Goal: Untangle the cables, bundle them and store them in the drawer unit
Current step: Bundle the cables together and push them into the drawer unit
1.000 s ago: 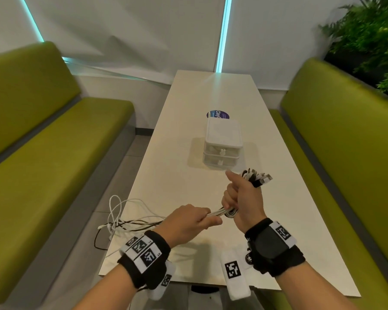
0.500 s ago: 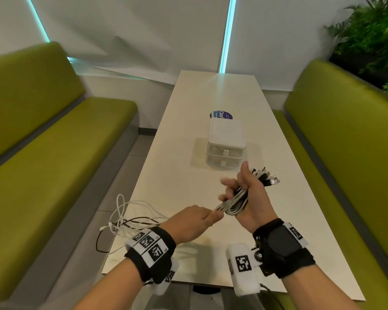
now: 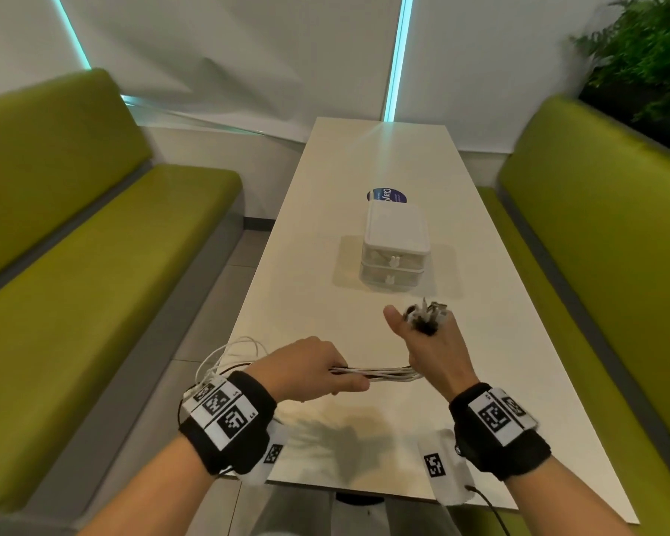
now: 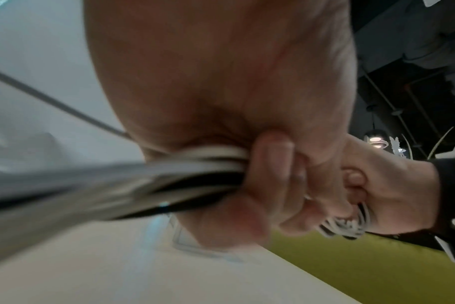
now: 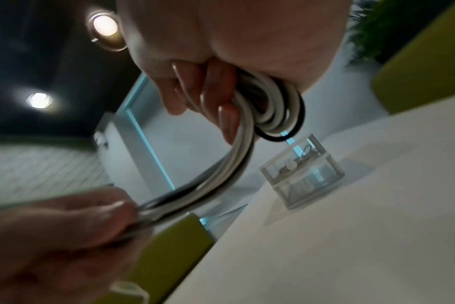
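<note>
A bundle of white and black cables (image 3: 383, 372) runs taut between my two hands above the near end of the white table (image 3: 318, 245). My right hand (image 3: 436, 348) grips coiled loops of the cables (image 5: 273, 111), and the plug ends (image 3: 428, 315) stick out above its fist. My left hand (image 3: 310, 367) pinches the same strands (image 4: 208, 170) further left. Loose cable ends (image 3: 229, 353) trail off the table's left edge. The clear two-drawer unit (image 3: 395, 253) stands mid-table with both drawers closed, beyond my right hand.
Green benches flank the table on the left (image 3: 93, 265) and right (image 3: 596, 265). A round blue sticker (image 3: 385, 196) lies behind the drawer unit. A plant (image 3: 650, 59) stands at the back right.
My right hand has turned over and swung back toward me, wrapping the cables round itself. My left hand keeps pinching the strands and has drawn them out level.
</note>
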{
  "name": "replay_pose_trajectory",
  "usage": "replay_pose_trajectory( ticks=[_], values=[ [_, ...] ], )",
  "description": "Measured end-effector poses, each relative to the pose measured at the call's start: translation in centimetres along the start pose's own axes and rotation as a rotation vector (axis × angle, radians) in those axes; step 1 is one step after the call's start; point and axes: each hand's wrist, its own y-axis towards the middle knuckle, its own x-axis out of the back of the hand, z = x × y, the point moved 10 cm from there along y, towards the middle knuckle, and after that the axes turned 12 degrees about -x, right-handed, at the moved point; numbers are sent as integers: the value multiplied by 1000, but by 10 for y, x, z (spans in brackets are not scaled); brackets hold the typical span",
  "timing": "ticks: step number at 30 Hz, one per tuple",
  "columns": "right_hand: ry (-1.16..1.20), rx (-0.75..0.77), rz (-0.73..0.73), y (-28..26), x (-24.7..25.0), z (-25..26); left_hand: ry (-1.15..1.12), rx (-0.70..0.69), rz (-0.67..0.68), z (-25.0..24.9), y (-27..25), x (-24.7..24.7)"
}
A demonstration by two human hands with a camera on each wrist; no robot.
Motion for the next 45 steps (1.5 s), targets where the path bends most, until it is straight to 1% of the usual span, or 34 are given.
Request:
replay_pose_trajectory(
  ticks=[2,5,7,8,10,11,15,18,21,24,26,29,31,34,35,37,39,41,43,45],
  values=[
    [-212,52,-11,1,0,3,1,-3,6,4,-4,4],
    [-419,81,-3,5,-2,-2,111,-99,-41,-12,0,7],
    [-525,132,29,5,-10,1,123,-179,-140,-27,3,17],
    [-547,148,78,3,-17,0,114,-206,-193,-31,3,24],
    [-482,119,177,0,-27,-4,102,-241,-243,-36,4,34],
    [-429,95,218,-1,-30,-6,114,-250,-239,-37,6,34],
    [-301,87,403,-13,-44,-1,116,-254,-223,-40,9,34],
    [-238,6,445,-17,-45,-3,162,-238,-215,-39,11,35],
    [-225,-23,493,-23,-48,-8,232,-215,-229,-34,14,38],
    [-259,-30,542,-24,-52,-18,208,-214,-214,-35,13,33],
    [-301,-32,531,-22,-53,-26,185,-225,-207,-36,13,30],
    [-349,-17,451,-16,-53,-31,172,-228,-196,-35,14,28],
    [-371,-2,428,-13,-55,-31,186,-228,-188,-36,16,29],
    [-322,-42,423,-9,-56,-32,263,-193,-164,-37,16,30],
    [-312,-44,416,-9,-56,-32,297,-176,-183,-38,15,31],
    [-320,4,372,-10,-54,-28,347,-149,-267,-42,12,36],
    [-380,64,304,-11,-50,-22,367,-98,-342,-44,7,38],
    [-473,90,248,-10,-47,-21,356,-77,-391,-47,6,37],
    [-529,104,225,-10,-44,-22,344,-81,-395,-49,7,36],
    [-536,85,239,-11,-42,-23,356,-83,-361,-46,9,34]
  ],
)
